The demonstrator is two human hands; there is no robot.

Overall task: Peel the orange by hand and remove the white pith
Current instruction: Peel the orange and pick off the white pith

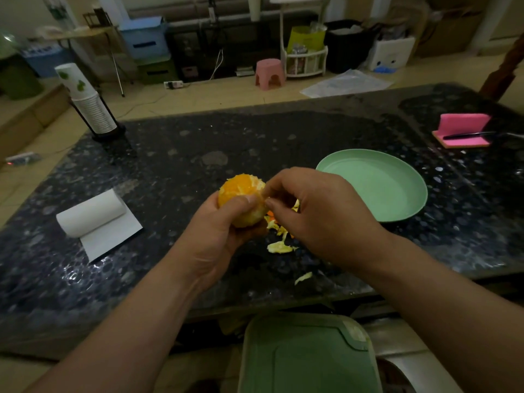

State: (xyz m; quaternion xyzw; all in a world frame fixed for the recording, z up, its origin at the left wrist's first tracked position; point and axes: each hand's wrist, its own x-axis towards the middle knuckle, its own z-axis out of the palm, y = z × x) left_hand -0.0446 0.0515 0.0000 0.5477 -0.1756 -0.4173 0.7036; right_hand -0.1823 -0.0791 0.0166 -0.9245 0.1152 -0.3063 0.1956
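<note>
Well off to the left of the grip lies a partly unrolled paper towel roll [93,215] on the dark table [198,143]. The left hand [215,231] cups the orange [243,199] from below and behind, its fingers curled round the fruit and its thumb pressed across the front, holding it just above the tabletop. The top of the orange is bare and glistening, with pale pith clinging lower down near the thumb. Against the fruit's right side, the right hand [320,211] has thumb and forefinger pinched together at the surface, apparently on a shred of pith, though the shred itself is too small to make out. Stripped like this, the orange is likely soft, wet and slippery, and easily burst, so a cradling hold on the lower half looks safest, with only fingertip nips at the pith. Below the pinch lie peel scraps [279,246]; further right sit a green plate [380,188] and a pink sponge [462,130].
</note>
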